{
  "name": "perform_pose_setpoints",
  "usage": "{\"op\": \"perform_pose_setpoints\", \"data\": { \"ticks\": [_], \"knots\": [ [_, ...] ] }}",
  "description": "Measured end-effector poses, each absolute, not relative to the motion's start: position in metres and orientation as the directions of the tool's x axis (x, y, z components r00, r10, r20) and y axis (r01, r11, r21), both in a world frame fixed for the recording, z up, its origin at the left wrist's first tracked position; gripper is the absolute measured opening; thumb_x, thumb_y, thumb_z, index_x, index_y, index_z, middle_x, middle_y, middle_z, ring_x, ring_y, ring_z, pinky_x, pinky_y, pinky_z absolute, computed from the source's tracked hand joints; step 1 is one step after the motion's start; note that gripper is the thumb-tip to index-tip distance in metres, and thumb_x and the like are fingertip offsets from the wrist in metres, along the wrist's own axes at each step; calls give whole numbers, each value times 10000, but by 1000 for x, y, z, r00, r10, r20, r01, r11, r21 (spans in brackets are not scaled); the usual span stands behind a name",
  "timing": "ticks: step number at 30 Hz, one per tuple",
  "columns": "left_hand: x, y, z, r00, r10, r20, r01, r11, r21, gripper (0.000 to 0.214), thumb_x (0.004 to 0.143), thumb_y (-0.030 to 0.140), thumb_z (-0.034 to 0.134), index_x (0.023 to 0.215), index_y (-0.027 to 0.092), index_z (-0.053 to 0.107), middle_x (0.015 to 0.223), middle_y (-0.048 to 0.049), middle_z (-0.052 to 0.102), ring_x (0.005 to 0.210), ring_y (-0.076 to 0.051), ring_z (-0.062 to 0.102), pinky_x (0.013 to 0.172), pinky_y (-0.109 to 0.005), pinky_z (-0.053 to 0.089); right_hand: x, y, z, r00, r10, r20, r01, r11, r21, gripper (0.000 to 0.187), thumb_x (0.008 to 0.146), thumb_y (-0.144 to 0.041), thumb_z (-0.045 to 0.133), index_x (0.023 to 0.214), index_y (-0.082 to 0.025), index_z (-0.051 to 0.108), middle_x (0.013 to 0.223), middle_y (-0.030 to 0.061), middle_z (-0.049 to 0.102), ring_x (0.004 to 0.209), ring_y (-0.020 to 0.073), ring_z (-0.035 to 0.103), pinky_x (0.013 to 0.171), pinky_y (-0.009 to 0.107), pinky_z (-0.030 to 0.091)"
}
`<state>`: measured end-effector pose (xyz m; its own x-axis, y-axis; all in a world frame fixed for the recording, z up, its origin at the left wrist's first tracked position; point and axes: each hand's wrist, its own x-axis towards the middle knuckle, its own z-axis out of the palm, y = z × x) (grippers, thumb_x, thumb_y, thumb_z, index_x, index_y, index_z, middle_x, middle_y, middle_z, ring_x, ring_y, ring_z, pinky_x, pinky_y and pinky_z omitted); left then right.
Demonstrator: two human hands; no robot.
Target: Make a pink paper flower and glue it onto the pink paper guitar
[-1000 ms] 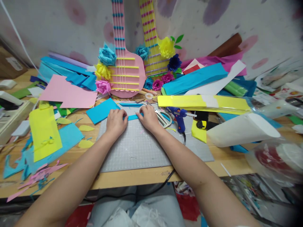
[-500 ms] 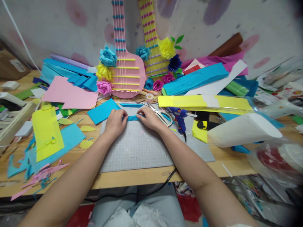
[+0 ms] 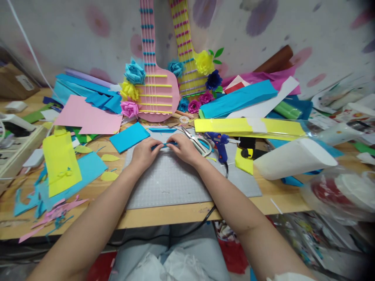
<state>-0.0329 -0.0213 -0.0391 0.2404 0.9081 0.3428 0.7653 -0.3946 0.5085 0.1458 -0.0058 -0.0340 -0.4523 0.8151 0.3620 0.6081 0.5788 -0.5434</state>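
Note:
Between my two hands is a narrow blue paper strip (image 3: 165,144), mostly covered by my fingers, over the far part of a grey cutting mat (image 3: 172,179). My left hand (image 3: 145,151) pinches its left part, and my right hand (image 3: 182,146) pinches the right part close by. Scissors (image 3: 200,143) lie just right of my right hand, with a blue hot glue gun (image 3: 219,145) beyond them. To the left of my left hand rests a blue paper rectangle (image 3: 129,137). Behind my hands lies another folded blue strip (image 3: 161,130).
A pink paper guitar (image 3: 162,91) and a yellow one (image 3: 187,47), trimmed with paper flowers, lean at the wall. Paper scraps (image 3: 60,208) and yellow sheets (image 3: 61,160) cover the left side. A wrapped yellow roll (image 3: 275,128) and a white paper tube (image 3: 295,159) lie at right.
My hands have come closer together along the blue strip, so less of it shows between them. The whole view has shifted slightly.

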Motion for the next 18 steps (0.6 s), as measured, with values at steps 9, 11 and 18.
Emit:
{"op": "perform_pose_setpoints", "data": {
  "ticks": [9,11,18],
  "knots": [
    [-35,-21,-40,215,933,287,662,-356,660,224,796,353,540,849,206,701,883,-36,711,830,-174,625,768,-289,469,151,-3,-41,-344,903,259,468,404,-786,137,788,-297,550,799,-170,601,790,8,625,738,124,544,699,240,405],
    [-35,-21,-42,229,929,292,643,-370,671,219,798,332,538,868,205,702,895,-38,710,835,-173,625,772,-291,469,151,-2,-42,-317,917,242,459,372,-807,157,773,-322,562,779,-169,596,766,1,618,708,119,533,672,235,401],
    [-32,-23,-41,258,923,284,601,-384,701,238,782,352,558,901,202,698,907,-45,706,838,-175,627,762,-296,473,150,-1,-43,-277,940,199,411,303,-860,168,722,-333,600,722,-167,573,700,-17,585,638,102,494,610,223,380]
  ]
}}
